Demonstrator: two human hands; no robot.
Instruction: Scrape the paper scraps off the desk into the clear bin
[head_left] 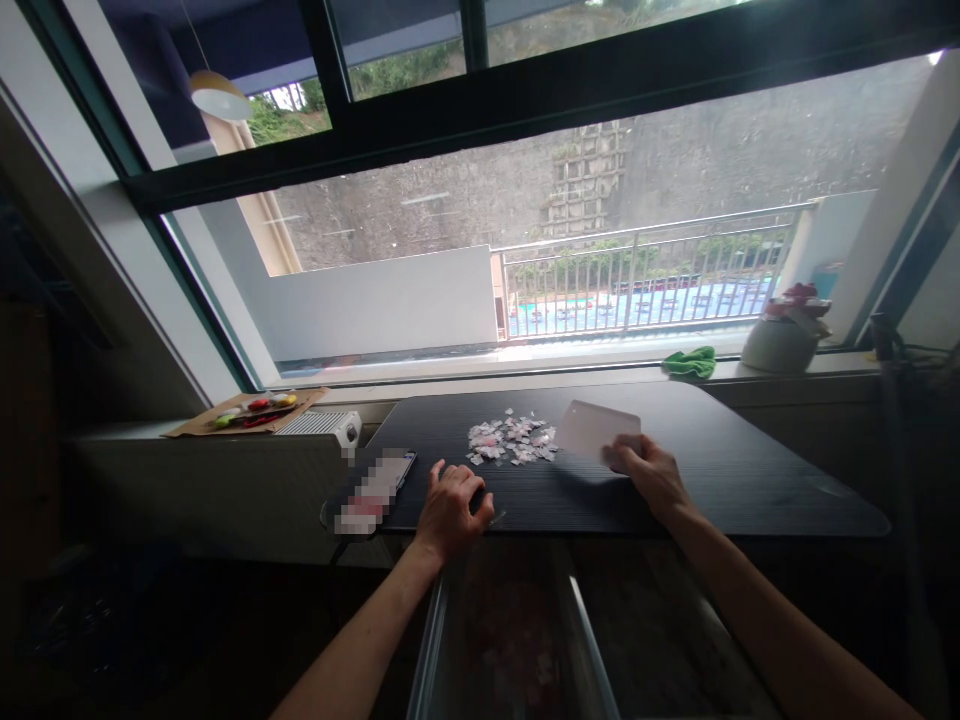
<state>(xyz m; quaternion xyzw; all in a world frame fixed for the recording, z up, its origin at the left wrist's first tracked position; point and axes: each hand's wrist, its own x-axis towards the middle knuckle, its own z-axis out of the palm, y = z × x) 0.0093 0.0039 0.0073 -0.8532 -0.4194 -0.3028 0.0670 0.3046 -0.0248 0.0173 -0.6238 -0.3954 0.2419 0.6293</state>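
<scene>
My right hand (651, 470) grips the right edge of a flat white plastic scraper (592, 428), a thin sheet with rounded corners. It is held just over the dark table (720, 460), beside a loose pile of small pale pinkish cut pieces (514, 438). My left hand (454, 505) rests near the table's front edge, in front of the pile. Its fingers are bent and apart, with nothing visible in them. Below the edge, between my arms, is a clear-walled container (589, 640) with similar pieces dimly seen inside.
A phone (382, 485), partly blurred out, lies at the table's left end. Cardboard (244, 412) with colourful small items sits on the left ledge near a white radiator (330, 428). On the sill are a green cloth (690, 363) and a pale jar (784, 335).
</scene>
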